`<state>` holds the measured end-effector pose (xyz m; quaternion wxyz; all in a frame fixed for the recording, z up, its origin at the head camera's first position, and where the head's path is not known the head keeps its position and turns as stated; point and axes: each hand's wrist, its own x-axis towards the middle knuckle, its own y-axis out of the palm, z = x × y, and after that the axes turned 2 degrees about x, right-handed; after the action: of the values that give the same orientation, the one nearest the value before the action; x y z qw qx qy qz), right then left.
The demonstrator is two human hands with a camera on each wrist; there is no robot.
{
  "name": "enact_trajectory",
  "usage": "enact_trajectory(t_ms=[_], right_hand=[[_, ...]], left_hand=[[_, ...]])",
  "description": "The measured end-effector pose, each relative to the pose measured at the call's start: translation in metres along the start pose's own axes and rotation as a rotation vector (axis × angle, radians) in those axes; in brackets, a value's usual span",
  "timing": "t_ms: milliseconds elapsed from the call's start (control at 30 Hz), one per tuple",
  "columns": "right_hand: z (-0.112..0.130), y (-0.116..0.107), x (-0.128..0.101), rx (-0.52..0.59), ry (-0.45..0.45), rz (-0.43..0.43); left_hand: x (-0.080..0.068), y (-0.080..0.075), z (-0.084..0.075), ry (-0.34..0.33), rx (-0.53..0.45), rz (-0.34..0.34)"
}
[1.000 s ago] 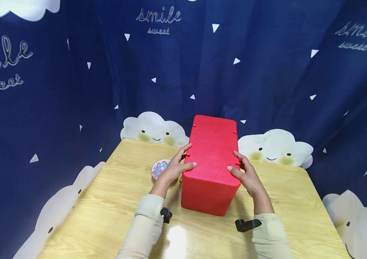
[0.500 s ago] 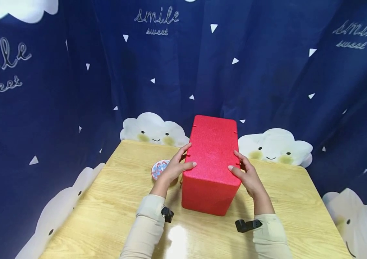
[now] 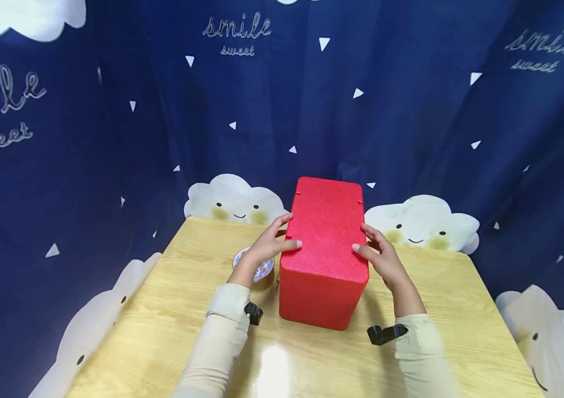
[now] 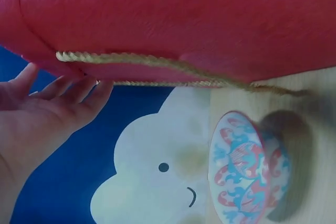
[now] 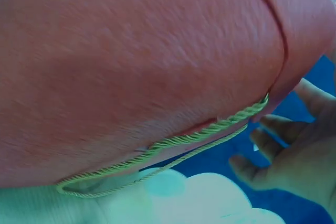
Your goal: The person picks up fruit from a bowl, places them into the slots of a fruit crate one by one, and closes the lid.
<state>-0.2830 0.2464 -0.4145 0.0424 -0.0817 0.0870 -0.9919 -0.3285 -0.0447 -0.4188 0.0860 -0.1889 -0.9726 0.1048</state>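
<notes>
A red textured box (image 3: 328, 232) with a lid stands upright in the middle of the wooden table (image 3: 172, 309). My left hand (image 3: 267, 249) lies against its left top edge, thumb on the lid and fingers along the side. My right hand (image 3: 381, 257) mirrors it on the right edge. In the left wrist view the fingers (image 4: 79, 90) are straight, their tips at the lid's edge beside a tan cord (image 4: 157, 61). The right wrist view shows the red box (image 5: 131, 61), its cord handle (image 5: 173, 142), and loosely bent fingers (image 5: 262, 140) close by.
A small cup (image 3: 262, 271) with a blue and red pattern sits on the table just left of the box, under my left wrist. A dark blue curtain (image 3: 112, 138) with cloud prints surrounds the table on three sides.
Both hands have slid a little farther along the box's top edges and the left wrist has risen, uncovering more of the cup. The box has stayed in place.
</notes>
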Motion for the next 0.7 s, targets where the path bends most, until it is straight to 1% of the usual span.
enact_trajectory(t_ms=[133, 200, 333, 433, 500, 600, 700], right_hand=[[-0.003, -0.007, 0.025, 0.105, -0.001, -0.013], [-0.006, -0.008, 0.037, 0.122, 0.014, -0.019], [-0.009, -0.01, 0.058, 0.107, 0.037, -0.031], [-0.011, -0.01, 0.068, 0.115, 0.057, -0.033], [-0.012, -0.01, 0.072, 0.11, 0.067, -0.034], [-0.013, -0.008, 0.077, 0.06, 0.059, -0.05], [-0.014, -0.005, 0.081, 0.003, 0.051, -0.063]], left_hand=[[0.018, -0.004, 0.0, -0.01, 0.01, -0.029], [0.025, -0.005, 0.003, -0.008, 0.002, -0.04], [0.041, -0.004, 0.005, 0.013, -0.031, -0.068], [0.049, -0.002, 0.004, -0.001, -0.069, -0.079], [0.052, 0.0, 0.003, -0.024, -0.073, -0.077], [0.055, 0.002, 0.003, -0.056, -0.062, -0.063], [0.056, 0.003, 0.002, -0.073, -0.04, -0.077]])
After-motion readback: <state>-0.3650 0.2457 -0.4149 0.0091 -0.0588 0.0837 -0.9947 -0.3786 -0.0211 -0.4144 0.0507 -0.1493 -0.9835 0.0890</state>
